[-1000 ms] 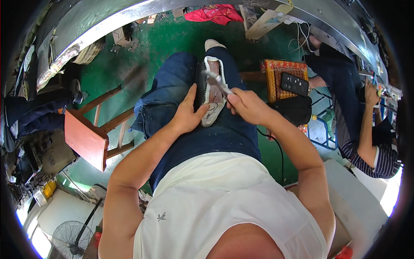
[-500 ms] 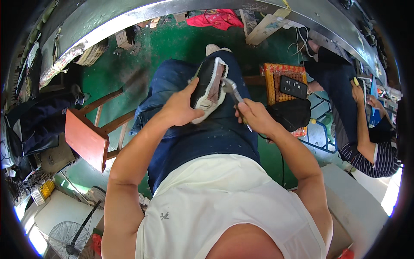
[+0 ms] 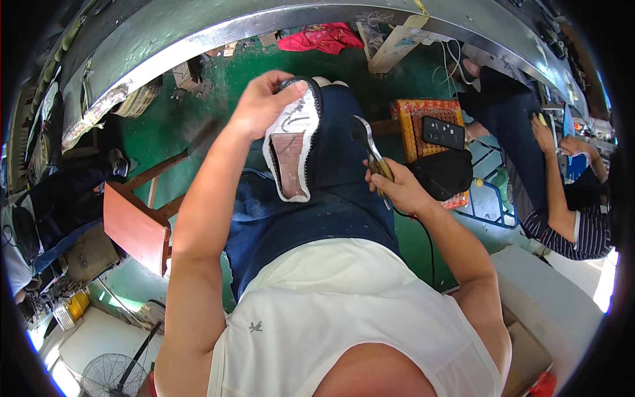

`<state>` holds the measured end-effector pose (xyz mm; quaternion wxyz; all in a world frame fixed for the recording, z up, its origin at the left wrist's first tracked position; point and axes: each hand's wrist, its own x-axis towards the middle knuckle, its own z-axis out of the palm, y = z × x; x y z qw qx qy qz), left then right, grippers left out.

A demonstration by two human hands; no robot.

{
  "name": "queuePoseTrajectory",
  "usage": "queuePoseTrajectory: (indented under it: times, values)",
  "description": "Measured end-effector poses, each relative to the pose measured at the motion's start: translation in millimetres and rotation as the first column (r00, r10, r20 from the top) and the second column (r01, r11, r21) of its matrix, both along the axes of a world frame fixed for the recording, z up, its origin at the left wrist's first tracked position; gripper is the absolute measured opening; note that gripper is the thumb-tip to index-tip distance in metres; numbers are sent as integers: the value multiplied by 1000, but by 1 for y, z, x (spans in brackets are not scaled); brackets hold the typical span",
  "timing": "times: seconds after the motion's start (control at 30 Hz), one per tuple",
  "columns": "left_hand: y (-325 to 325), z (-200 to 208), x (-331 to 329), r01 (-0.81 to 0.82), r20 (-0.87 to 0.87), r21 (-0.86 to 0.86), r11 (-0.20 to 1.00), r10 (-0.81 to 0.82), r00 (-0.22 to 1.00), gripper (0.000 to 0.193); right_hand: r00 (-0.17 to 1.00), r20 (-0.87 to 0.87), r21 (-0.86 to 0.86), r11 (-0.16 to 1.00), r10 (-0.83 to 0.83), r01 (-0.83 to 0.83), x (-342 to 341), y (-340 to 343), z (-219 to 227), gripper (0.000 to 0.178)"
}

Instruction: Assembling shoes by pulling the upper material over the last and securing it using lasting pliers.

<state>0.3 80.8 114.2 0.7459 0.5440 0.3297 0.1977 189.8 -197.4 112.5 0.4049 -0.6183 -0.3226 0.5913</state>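
Observation:
My left hand (image 3: 264, 102) grips one end of a shoe upper (image 3: 291, 155), thumb over the edge and fingers behind. The upper is held above my left thigh with its underside facing me. That underside has a white folded margin, a brownish inner panel and dark toothed edging. In my right hand (image 3: 397, 188) is a pair of lasting pliers (image 3: 368, 142) with a curved metal head and olive handles. The pliers are held over my right thigh, their head pointing away from me and apart from the upper.
A beaded seat (image 3: 413, 132) stands to my right, with a dark phone (image 3: 443, 132) and a black pouch (image 3: 444, 175) on it. A reddish wooden stool (image 3: 135, 225) is at left. A metal bench edge (image 3: 264, 25) curves across the front. Another person's hand (image 3: 544, 135) is at far right.
My left hand has turned the upper round and shifted to its far end, bringing the underside into full view. The pliers have come away from the upper and moved slightly right.

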Motion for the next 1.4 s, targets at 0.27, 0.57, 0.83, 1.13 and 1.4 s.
queuePoseTrajectory:
  times: [0.27, 0.57, 0.83, 1.13, 1.4]
  values:
    - [-60, -49, -15, 201, -175, -61, 978, -208, 962, 66, 967, 210, -161, 981, 142, -108, 4, 3, 10, 20]
    - [-104, -33, -29, 69, -379, 633, 771, 231, 896, 22, 759, 442, -139, 873, 478, -468, 9, 49, 39, 31]
    - [-123, -81, -26, -191, 29, 34, 981, 190, 981, 51, 296, 477, -491, 530, 828, -691, 13, 115, 76, 38]
    - [-118, -87, -24, -115, 104, -328, 938, 157, 982, 69, 710, 522, -236, 880, 472, -411, -25, 58, -2, 32]
    - [-123, -90, -16, -130, -180, 272, 953, 183, 967, 60, 890, 234, -293, 901, 392, -320, -12, 73, -3, 24]
